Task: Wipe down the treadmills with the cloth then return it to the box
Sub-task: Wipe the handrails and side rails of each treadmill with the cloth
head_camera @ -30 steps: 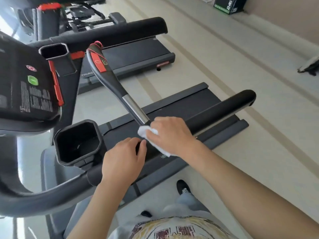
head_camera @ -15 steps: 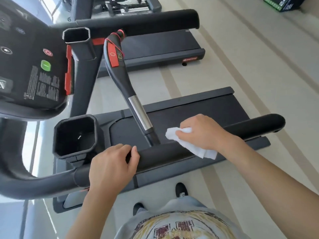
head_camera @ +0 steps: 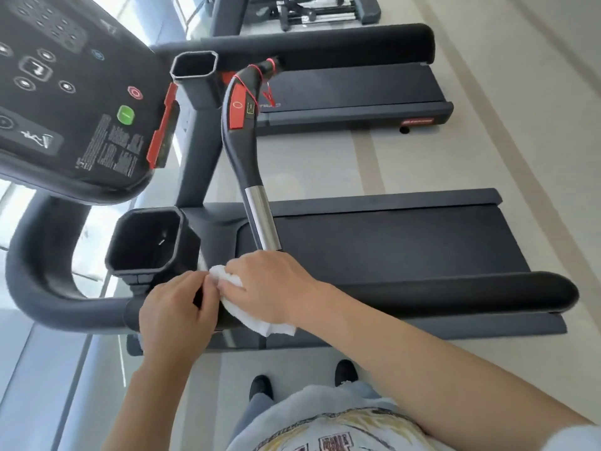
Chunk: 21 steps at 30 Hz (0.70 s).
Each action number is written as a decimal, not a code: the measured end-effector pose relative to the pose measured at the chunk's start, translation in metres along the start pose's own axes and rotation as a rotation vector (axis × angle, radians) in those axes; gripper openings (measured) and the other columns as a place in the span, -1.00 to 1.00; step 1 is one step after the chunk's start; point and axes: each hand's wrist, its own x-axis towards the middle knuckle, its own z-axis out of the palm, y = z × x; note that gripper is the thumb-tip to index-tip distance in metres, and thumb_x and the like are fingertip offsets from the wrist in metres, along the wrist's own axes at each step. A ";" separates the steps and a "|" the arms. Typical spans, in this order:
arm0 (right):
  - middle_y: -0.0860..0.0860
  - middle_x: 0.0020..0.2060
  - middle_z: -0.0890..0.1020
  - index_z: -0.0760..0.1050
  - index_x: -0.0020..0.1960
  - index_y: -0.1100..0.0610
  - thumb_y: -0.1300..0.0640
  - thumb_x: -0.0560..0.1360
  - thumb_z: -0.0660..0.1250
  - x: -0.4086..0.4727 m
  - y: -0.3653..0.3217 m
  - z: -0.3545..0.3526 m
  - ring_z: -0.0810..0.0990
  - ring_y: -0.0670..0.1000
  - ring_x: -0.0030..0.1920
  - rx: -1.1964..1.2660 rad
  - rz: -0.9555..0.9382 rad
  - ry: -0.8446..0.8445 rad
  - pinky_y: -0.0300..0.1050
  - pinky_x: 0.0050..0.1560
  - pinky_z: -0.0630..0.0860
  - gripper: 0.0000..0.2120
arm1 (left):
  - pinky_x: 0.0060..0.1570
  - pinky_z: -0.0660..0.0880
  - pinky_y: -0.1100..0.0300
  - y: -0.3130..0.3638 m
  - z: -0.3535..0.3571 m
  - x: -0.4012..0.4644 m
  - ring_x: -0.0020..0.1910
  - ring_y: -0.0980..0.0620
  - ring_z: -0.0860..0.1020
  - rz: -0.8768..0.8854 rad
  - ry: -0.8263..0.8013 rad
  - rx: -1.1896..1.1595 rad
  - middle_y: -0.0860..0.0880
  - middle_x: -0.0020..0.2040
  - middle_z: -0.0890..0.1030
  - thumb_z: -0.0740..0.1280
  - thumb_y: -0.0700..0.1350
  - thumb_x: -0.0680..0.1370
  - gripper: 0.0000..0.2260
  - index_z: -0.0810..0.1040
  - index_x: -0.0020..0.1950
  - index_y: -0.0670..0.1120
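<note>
Right now the right hand (head_camera: pixel 271 284) is pressing the cloth (head_camera: pixel 260 315) onto the near rail (head_camera: pixel 422 292), fingers curled around it, at about six o'clock from the steel grip (head_camera: pixel 261 216). Just beside it, the left hand (head_camera: pixel 174 312) is gripping the rail's front end, fingertips touching the cloth. To wipe well, I'd be keeping firm pressure and sweeping toward three o'clock. Two treadmills are showing, two cupholders, one cloth; no box is showing.
</note>
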 end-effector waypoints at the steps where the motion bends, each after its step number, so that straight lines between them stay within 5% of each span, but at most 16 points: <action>1: -0.06 -0.32 0.48 0.15 -0.29 -0.12 -0.08 0.71 0.15 -0.002 0.003 0.000 0.47 0.07 -0.26 0.020 0.003 0.000 0.00 -0.23 0.36 -0.59 | -0.25 0.42 0.06 0.000 -0.001 -0.004 -0.34 0.00 0.50 0.014 -0.001 -0.019 0.09 -0.31 0.58 0.16 -0.04 0.65 -0.67 0.60 -0.21 -0.09; 6: -0.06 -0.38 0.43 0.30 -0.25 0.03 -0.06 0.61 0.28 -0.008 0.020 -0.006 0.35 -0.06 -0.36 0.106 0.091 -0.037 -0.12 -0.34 0.20 -0.67 | 0.18 0.44 0.11 -0.012 -0.012 -0.015 -0.02 0.17 0.54 0.079 -0.033 -0.165 0.10 -0.05 0.69 0.18 -0.06 0.65 -0.69 0.72 0.02 -0.09; 11: -0.08 -0.35 0.42 0.24 -0.24 -0.04 -0.12 0.64 0.22 -0.017 0.011 -0.002 0.37 -0.09 -0.39 -0.015 0.045 0.055 -0.12 -0.32 0.24 -0.66 | 0.18 0.54 0.01 -0.040 -0.027 -0.013 0.08 0.04 0.64 0.110 0.017 -0.209 0.09 0.03 0.71 0.26 -0.09 0.61 -0.74 0.74 0.05 -0.11; 16: -0.12 -0.26 0.43 0.46 -0.06 0.04 -0.12 0.67 0.23 0.005 -0.033 0.048 0.40 -0.05 -0.37 -0.127 -0.123 0.308 -0.07 -0.45 0.44 -0.74 | 0.18 0.55 -0.13 -0.083 -0.040 -0.011 0.09 0.09 0.67 0.166 0.061 -0.249 0.14 0.06 0.72 0.30 -0.11 0.61 -0.77 0.76 0.06 -0.08; 21: -0.15 -0.25 0.27 0.43 -0.12 0.04 -0.06 0.64 0.31 0.054 -0.068 0.081 0.41 0.01 -0.36 -0.200 -0.154 0.453 -0.14 -0.51 0.25 -0.77 | 0.18 0.50 0.05 -0.113 -0.047 -0.006 0.04 0.12 0.64 0.191 0.100 -0.324 0.16 0.02 0.70 0.27 -0.12 0.60 -0.76 0.75 0.00 -0.10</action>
